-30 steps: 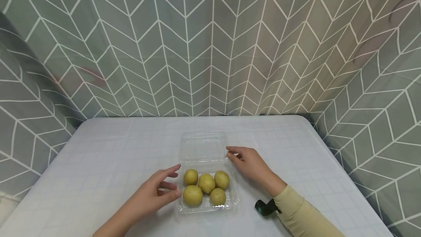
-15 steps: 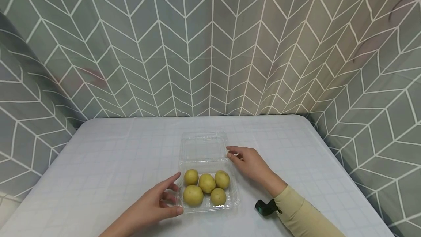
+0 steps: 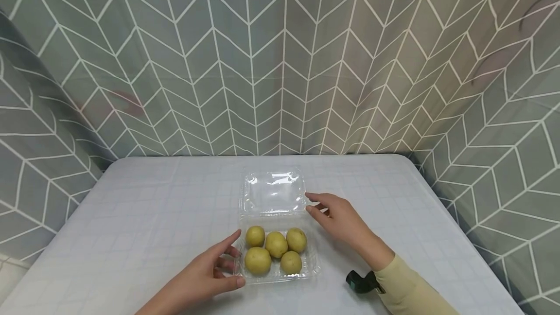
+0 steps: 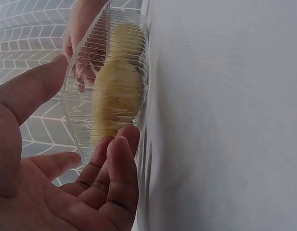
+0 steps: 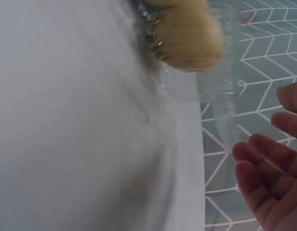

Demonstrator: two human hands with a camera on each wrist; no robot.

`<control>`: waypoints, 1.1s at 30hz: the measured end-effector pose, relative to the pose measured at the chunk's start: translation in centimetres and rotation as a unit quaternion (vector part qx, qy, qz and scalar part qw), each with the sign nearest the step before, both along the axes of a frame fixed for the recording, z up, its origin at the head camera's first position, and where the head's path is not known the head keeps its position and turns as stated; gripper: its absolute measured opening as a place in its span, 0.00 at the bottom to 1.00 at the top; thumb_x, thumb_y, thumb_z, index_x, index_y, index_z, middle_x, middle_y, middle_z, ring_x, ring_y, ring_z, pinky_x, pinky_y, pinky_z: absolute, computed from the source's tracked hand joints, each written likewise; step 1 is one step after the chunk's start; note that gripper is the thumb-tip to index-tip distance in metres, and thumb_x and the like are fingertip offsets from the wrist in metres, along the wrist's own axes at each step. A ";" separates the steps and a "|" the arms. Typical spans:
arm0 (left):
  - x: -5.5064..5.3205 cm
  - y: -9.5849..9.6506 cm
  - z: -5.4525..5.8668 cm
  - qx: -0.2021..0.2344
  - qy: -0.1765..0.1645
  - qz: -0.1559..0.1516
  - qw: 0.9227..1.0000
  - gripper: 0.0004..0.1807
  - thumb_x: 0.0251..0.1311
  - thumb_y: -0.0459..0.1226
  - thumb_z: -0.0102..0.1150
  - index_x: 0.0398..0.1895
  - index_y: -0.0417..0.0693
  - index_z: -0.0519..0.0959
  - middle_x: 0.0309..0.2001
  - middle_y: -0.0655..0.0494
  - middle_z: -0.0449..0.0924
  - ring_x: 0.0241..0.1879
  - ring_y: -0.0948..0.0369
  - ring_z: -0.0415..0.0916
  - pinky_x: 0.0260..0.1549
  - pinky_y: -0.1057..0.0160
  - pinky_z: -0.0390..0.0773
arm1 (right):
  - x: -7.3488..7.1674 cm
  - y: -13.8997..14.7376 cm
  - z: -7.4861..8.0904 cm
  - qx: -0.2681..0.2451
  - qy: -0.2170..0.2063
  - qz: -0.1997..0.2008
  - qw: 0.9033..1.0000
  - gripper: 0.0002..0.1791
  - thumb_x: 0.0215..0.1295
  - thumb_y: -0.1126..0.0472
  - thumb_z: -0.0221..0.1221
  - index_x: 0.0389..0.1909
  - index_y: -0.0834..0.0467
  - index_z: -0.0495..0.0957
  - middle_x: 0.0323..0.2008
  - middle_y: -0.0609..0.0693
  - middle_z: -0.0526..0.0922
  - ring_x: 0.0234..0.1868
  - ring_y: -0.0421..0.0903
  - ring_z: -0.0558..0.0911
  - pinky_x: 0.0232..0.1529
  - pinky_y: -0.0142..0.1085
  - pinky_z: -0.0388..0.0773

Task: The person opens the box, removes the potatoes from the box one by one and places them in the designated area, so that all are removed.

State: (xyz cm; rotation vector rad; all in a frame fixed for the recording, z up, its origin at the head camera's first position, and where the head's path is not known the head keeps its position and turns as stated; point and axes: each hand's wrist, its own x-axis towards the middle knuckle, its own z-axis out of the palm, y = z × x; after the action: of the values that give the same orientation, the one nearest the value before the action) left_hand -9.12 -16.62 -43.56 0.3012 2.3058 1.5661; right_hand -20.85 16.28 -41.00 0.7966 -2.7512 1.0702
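Note:
A clear plastic clamshell box (image 3: pixel 275 280) stands on the table, holding several round yellow-green fruits (image 3: pixel 276 244). Its clear lid (image 3: pixel 274 193) is swung back, away from the person, with bright glare on it. My left hand (image 3: pixel 210 271) is spread along the box's left side, thumb by the near corner and index finger by the far one. In the left wrist view the fingertips (image 4: pixel 122 147) lie right at the ribbed side wall. My right hand (image 3: pixel 337 213) is at the lid's right edge, thumb and index fingertips apart. The right wrist view shows its fingers (image 5: pixel 264 163) loosely bent beside the lid.
A white checked cloth covers the table (image 3: pixel 166 208). A grey curtain (image 3: pixel 271 62) with white chevron lines hangs behind and at both sides. A small black device (image 3: pixel 363 282) is strapped at the right wrist, by the yellowish sleeve (image 3: pixel 411 283).
The left hand's thumb has come to the box's near corner, its fingers along the side. The lid has risen slightly and now catches glare; the right hand has shifted a little right.

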 end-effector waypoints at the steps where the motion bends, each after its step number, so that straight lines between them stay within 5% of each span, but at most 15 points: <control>1: 0.0 0.0 0.0 0.002 -0.001 0.000 1.000 0.51 0.55 0.44 0.73 0.79 0.51 0.53 0.55 0.50 0.71 0.47 0.56 0.77 0.38 0.64 0.80 | 0.1 0.1 0.2 -0.002 0.003 0.003 1.000 0.21 0.71 0.53 0.61 0.62 0.54 0.78 0.55 0.47 0.81 0.46 0.41 0.83 0.44 0.41 0.81; 14: 0.1 -0.1 0.0 0.011 -0.010 -0.003 1.000 0.51 0.57 0.43 0.72 0.79 0.52 0.52 0.57 0.49 0.71 0.48 0.56 0.76 0.41 0.65 0.80 | 1.8 -0.6 0.8 -0.048 -0.038 0.090 0.994 0.17 0.66 0.57 0.65 0.56 0.52 0.80 0.53 0.43 0.81 0.47 0.45 0.84 0.49 0.38 0.80; 19: 0.0 0.0 -0.1 0.013 -0.019 -0.005 1.000 0.51 0.58 0.43 0.71 0.79 0.52 0.51 0.58 0.50 0.70 0.48 0.56 0.76 0.41 0.65 0.79 | 2.1 -1.0 0.9 -0.027 -0.049 0.123 0.991 0.17 0.66 0.57 0.65 0.54 0.53 0.81 0.51 0.47 0.82 0.48 0.49 0.83 0.51 0.40 0.79; 27: 0.0 0.0 0.2 0.009 -0.017 0.000 1.000 0.51 0.57 0.43 0.72 0.79 0.52 0.52 0.56 0.50 0.71 0.48 0.56 0.76 0.42 0.65 0.79 | 2.2 -1.7 2.0 0.111 -0.022 0.189 0.975 0.21 0.62 0.61 0.65 0.57 0.59 0.80 0.54 0.46 0.80 0.56 0.44 0.77 0.58 0.40 0.73; 33: -0.1 0.0 0.0 0.008 -0.019 -0.001 1.000 0.51 0.57 0.44 0.72 0.79 0.52 0.51 0.57 0.50 0.70 0.48 0.56 0.76 0.42 0.66 0.79 | 2.4 -2.6 2.3 0.198 0.003 0.202 0.959 0.24 0.58 0.62 0.67 0.57 0.59 0.81 0.53 0.46 0.79 0.56 0.43 0.77 0.57 0.37 0.73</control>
State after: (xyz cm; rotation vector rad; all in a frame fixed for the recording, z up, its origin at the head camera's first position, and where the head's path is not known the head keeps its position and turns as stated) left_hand -9.18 -16.58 -43.53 0.2757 2.2645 1.5756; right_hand -18.43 13.72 -38.67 1.4574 -2.9097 0.5464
